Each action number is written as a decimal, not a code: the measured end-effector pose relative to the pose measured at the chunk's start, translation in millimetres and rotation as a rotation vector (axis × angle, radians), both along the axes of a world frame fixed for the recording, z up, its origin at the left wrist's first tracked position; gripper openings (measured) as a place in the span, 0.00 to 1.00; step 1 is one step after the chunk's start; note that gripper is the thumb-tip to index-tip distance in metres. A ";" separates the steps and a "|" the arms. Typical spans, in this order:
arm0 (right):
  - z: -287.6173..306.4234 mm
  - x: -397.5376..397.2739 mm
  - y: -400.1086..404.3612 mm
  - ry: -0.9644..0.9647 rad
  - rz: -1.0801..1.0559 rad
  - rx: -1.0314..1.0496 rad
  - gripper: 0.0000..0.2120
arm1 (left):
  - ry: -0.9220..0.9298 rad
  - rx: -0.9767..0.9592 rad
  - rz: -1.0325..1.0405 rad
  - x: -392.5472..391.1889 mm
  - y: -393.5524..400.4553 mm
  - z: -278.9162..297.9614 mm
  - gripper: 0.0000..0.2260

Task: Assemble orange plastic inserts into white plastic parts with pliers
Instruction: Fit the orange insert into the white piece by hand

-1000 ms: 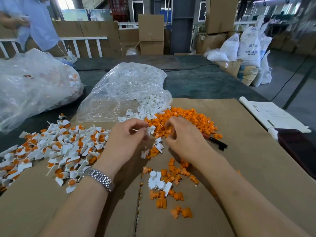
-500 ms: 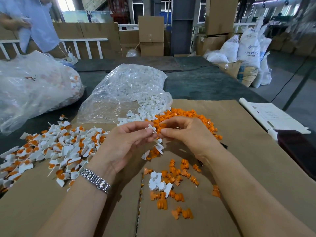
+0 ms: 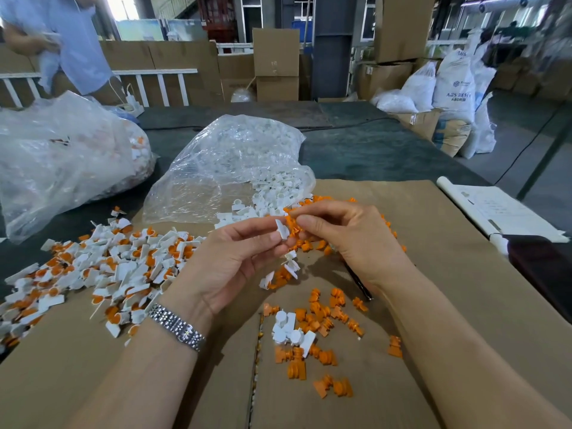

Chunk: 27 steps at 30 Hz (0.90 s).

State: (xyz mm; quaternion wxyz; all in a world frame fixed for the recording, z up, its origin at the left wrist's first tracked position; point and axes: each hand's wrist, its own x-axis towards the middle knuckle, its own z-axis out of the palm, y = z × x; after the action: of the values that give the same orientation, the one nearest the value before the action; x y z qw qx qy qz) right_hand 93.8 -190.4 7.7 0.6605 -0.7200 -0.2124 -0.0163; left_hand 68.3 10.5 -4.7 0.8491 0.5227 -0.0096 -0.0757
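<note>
My left hand [image 3: 235, 261] pinches a white part [image 3: 282, 229]; my right hand [image 3: 349, 239] pinches an orange insert [image 3: 292, 226] at its 3 o'clock. Misalignment could jam or drop the insert

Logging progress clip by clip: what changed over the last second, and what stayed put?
The right hand left the orange insert pile, lifted an orange insert and brought it to the white part pinched in the left hand; both hands rose together. The finished pile, loose parts by the wrists and both bags stayed put.
</note>
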 end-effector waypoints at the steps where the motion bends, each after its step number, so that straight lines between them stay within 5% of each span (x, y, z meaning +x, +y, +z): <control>1: 0.7 -1.4 1.5 -0.044 -0.011 -0.037 0.07 | -0.010 0.005 -0.008 -0.2 0.1 0.2 0.14; 14: -5.1 -12.5 20.1 -0.139 -0.191 -0.189 0.04 | -0.190 0.239 0.084 -1.9 -4.4 -4.2 0.11; 20: -9.7 -20.5 36.1 -0.214 -0.285 -0.061 0.01 | -0.283 0.221 0.169 -3.2 -7.8 -3.8 0.10; 27: -1.3 -17.9 24.2 -0.077 -0.107 -0.066 0.03 | -0.177 0.090 0.053 -3.5 -1.1 -0.3 0.10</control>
State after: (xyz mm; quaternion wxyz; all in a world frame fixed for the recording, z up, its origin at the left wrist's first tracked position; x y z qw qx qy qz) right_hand 75.9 -166.3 6.4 0.6258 -0.7506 -0.1994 -0.0721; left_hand 64.8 9.4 -5.0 0.8222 0.5651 -0.0674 -0.0073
